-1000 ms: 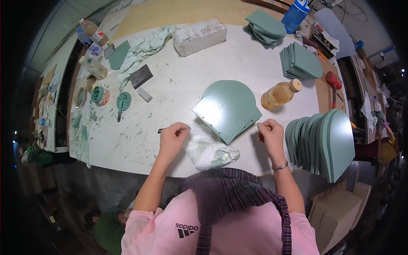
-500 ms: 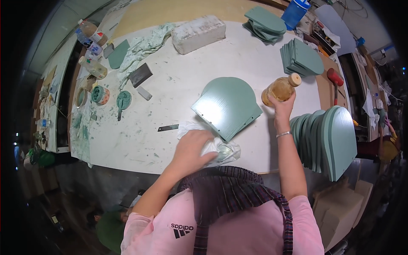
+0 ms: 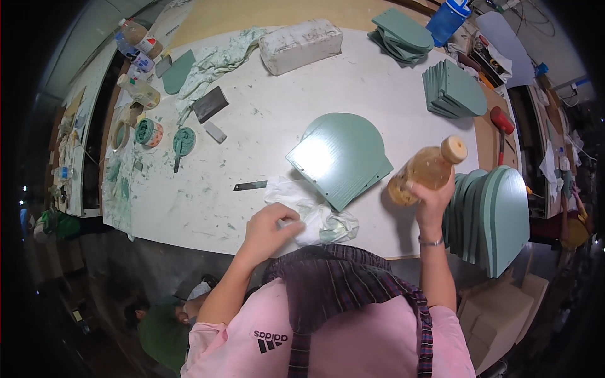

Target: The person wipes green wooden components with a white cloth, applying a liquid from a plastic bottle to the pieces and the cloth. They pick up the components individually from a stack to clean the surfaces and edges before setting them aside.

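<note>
The right hand (image 3: 433, 205) is gripping a see-through bottle (image 3: 423, 169) with its fingers. The bottle is leaning near green boards (image 3: 346, 148), showing yellow-brown liquid (image 3: 408, 181) and a pale orange cap (image 3: 454, 150). The left hand (image 3: 270, 230) is hanging by a white cloth (image 3: 338, 224); I can't tell if it's pinching.

bottle (image 3: 421, 171): amber | panels (image 3: 340, 151): pale green | rag (image 3: 322, 222): white, green-stained | apron (image 3: 343, 280): dark, striped

Black lettering (image 3: 271, 336), barred logo (image 3: 271, 346) on pink shirt (image 3: 359, 337); bottle label (image 3: 147, 45) unreadable.
</note>
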Motion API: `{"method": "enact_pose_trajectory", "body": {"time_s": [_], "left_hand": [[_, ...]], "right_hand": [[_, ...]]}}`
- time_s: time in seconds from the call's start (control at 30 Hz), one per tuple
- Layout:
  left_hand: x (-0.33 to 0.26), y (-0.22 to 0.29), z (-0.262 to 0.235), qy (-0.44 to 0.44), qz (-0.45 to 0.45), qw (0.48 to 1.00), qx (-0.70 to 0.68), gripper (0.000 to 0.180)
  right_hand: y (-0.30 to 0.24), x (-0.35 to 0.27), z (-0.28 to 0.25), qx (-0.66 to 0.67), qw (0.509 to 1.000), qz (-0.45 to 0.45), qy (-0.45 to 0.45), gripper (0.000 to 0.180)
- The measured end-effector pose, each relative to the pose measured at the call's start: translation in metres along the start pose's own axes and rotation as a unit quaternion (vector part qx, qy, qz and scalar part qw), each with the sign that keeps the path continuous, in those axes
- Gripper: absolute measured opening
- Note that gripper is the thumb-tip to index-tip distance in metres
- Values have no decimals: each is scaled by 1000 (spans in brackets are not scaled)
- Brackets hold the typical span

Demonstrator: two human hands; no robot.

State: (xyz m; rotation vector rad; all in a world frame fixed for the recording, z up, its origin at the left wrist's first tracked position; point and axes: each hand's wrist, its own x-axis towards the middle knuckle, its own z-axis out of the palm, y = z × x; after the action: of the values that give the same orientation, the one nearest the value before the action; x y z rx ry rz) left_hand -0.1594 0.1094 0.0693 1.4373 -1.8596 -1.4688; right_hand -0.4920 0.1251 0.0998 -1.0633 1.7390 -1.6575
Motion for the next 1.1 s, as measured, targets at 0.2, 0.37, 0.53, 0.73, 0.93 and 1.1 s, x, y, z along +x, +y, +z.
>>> {"method": "enact_pose_trajectory", "body": {"time_s": [0.2, 0.37, 0.53, 0.73, 0.93, 1.1], "left_hand": [[-17, 27, -24, -54, 16, 997, -47, 10], [-23, 20, -13, 23, 146, 984, 103, 15], [-32, 12, -10, 42, 177, 978, 101, 14], [-17, 53, -30, -55, 163, 973, 153, 16], [-44, 77, -15, -36, 71, 997, 19, 14], [3, 6, 21, -32, 12, 981, -189, 18]], "right_hand": [[-14, -44, -20, 14, 995, 46, -91, 73], [-26, -60, -28, 12, 990, 44, -133, 79], [-34, -66, -19, -12, 987, 37, -159, 80], [-53, -81, -43, -79, 989, 2, -128, 69], [-24, -97, -6, -19, 984, -39, -171, 73], [-33, -131, -26, -36, 993, -54, -96, 71]]}}
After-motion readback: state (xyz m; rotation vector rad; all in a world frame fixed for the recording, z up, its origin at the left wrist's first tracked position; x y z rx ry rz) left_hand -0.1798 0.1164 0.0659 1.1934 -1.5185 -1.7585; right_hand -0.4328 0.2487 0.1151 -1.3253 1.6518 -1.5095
